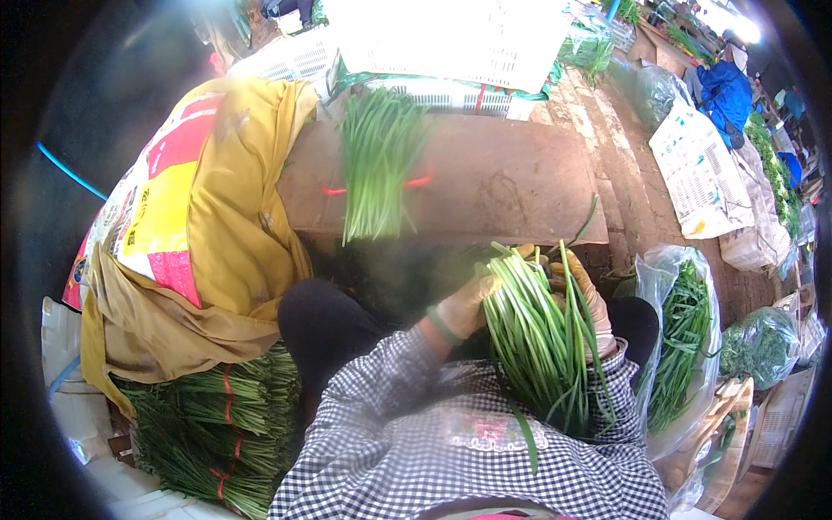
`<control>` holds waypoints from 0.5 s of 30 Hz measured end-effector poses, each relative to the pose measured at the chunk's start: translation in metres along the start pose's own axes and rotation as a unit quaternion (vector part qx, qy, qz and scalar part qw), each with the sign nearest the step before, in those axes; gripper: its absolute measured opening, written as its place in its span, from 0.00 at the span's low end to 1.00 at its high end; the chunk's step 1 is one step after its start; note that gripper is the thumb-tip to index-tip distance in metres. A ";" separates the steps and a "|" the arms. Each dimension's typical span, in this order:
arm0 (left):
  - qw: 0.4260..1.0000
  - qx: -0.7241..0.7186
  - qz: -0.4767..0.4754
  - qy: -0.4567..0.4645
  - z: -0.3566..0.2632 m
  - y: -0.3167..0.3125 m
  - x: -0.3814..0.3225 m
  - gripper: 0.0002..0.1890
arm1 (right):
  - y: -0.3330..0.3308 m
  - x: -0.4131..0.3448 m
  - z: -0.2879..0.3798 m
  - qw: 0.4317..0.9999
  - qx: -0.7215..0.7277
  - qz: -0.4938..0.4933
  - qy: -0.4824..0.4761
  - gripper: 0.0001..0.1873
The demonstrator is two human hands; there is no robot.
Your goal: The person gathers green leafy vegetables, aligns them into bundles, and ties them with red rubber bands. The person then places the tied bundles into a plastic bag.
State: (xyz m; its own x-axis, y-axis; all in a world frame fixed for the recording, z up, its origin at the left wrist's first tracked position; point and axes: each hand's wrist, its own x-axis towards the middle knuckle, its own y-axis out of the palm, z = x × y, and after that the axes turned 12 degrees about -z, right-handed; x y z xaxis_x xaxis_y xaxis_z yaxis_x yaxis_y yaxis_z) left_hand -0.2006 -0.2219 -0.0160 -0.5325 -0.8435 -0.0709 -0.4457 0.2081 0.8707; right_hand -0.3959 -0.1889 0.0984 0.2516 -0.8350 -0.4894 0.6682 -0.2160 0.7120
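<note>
A loose bunch of garlic chives (536, 325) is between my two hands, pale stem ends pointing away from me and leaves hanging toward my lap. My left hand (469, 302), in a thin glove, grips the bunch's left side near the stem ends. On the other side my right hand (593, 302), also gloved, is wrapped around it, partly hidden by stems. Ahead lies a brown board (500, 175) bearing another pile of chives (380, 162). Under that pile runs a red tie (419, 181), with both ends showing.
Tied chive bundles (227, 422) are stacked at my left, below a yellow cloth (240, 214) and a printed sack (159, 201). An open plastic bag of chives (682, 338) stands at my right. White crates (448, 45) rise beyond the board. A person in blue (725, 97) is farther right.
</note>
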 end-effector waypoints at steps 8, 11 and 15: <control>0.999 0.023 0.034 0.011 -0.007 0.000 0.000 0.54 | -0.022 -0.018 0.025 0.907 -0.349 -0.021 -0.232 0.34; 0.999 0.034 0.017 -0.017 -0.006 0.002 0.002 0.50 | -0.023 -0.027 0.030 0.922 -0.329 -0.048 -0.201 0.43; 0.998 0.068 -0.001 -0.004 -0.006 0.004 0.002 0.38 | -0.021 -0.025 0.028 0.919 -0.332 -0.074 -0.201 0.29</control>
State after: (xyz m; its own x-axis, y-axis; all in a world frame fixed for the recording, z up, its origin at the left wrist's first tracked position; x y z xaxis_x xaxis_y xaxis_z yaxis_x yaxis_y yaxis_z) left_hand -0.1993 -0.2260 -0.0097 -0.5363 -0.8405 -0.0775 -0.5402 0.2713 0.7966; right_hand -0.4357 -0.1778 0.1095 -0.0656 -0.9696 -0.2356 0.9877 -0.0967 0.1230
